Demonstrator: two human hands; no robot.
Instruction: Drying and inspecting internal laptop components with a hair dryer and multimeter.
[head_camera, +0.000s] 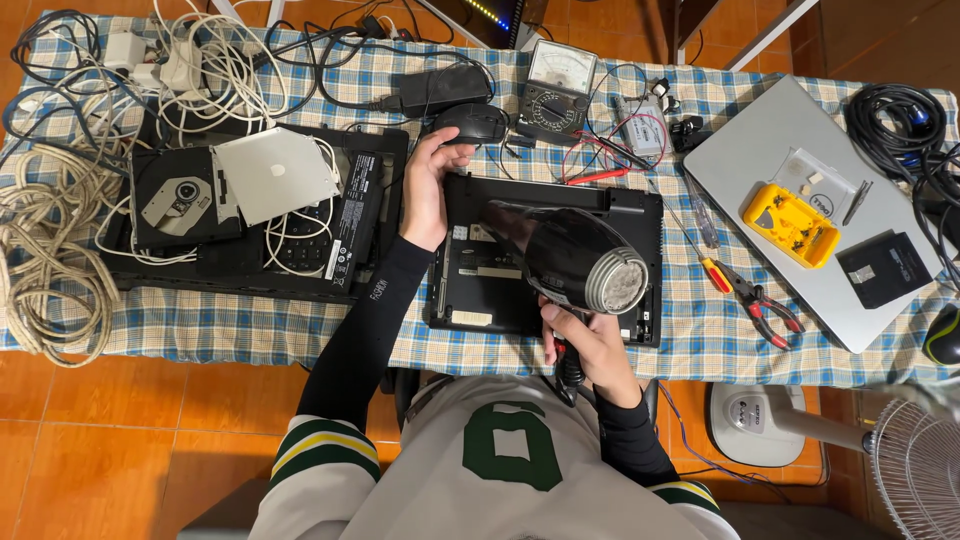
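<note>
Hair dryer (575, 258) clenched in right hand (590, 345); left hand (425, 190) loosely open against the opened laptop's (480, 290) edge.

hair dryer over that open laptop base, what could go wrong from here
1. The hair dryer, in the right hand, hangs right over the black laptop base; a slip could knock it.
2. The left hand sits at the base's corner, possibly near the airflow.
3. Loose red leads lie just behind the base and could snag.

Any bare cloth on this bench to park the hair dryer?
Free cloth: the front strip below the black chassis, and the patch between the open laptop base and pliers. Crowded: cable tangle far left, multimeter area, silver laptop.
</note>
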